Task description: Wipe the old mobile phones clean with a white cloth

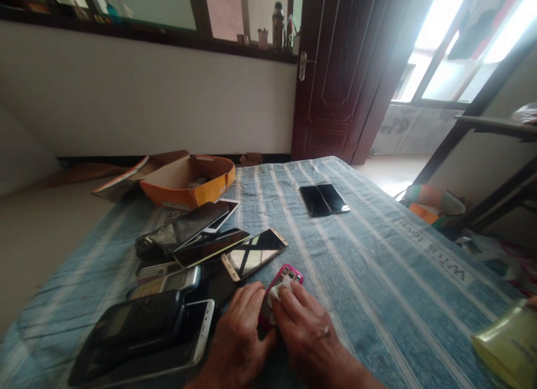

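Observation:
A phone with a pink edge (297, 270) lies at the front middle of the cloth, partly covered by both hands. My left hand (245, 322) grips it along its left side. In the fingers of my right hand (304, 319) is a crumpled white tissue (279, 289), pressed on the phone's face. Just beyond my left hand lies a gold phone (255, 254) with a shiny dark screen. Left of it are a dark phone with a pale edge (212, 247), a white phone (224, 216) and a silver keypad phone (178, 280), heaped together.
An open orange box (188, 193) stands at the table's far left. Two black phones (323, 200) lie side by side farther back. A large white-edged phone (205, 327) and a black device (142, 322) are at front left. Something yellow and glossy (507, 341) sits at right.

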Tool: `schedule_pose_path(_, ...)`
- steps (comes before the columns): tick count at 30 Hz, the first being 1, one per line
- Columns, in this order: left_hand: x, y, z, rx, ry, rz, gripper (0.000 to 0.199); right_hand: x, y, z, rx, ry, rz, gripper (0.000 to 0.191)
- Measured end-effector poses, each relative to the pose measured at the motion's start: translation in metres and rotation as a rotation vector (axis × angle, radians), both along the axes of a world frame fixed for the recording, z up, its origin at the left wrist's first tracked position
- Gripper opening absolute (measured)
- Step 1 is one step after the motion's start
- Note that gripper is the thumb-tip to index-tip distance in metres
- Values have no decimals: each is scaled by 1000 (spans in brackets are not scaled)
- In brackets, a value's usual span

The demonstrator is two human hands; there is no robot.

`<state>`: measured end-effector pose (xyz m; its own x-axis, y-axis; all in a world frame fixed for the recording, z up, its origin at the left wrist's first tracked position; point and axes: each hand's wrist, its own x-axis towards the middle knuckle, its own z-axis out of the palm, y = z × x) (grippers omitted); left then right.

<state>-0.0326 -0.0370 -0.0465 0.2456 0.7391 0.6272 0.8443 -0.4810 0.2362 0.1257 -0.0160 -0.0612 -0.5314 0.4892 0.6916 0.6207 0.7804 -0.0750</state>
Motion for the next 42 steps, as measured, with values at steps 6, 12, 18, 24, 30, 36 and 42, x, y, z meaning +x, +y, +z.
schedule_pose_path(6,4,-1,-1,-51,-23,12,30,16,15,1,-141,-9,-141,32)
schedule_pose_path(12,4,-2,-1,-79,-22,-4,26,3,0,0,-48,3,13,31)
schedule_pose_path(18,7,-2,4,-165,-43,16,24,5,13,-2,-89,-47,-71,29)
schedule_pose_path(24,9,-1,5,-200,-51,33,23,10,13,-2,-133,-41,-39,31)
schedule_pose_path(30,11,-2,5,-224,-60,55,25,9,13,1,-204,5,-6,31)
schedule_pose_path(36,14,-5,-3,-99,-5,39,39,32,35,0,-415,329,-86,39)
schedule_pose_path(42,16,-10,-5,66,150,-5,39,30,31,3,-380,535,-64,40)
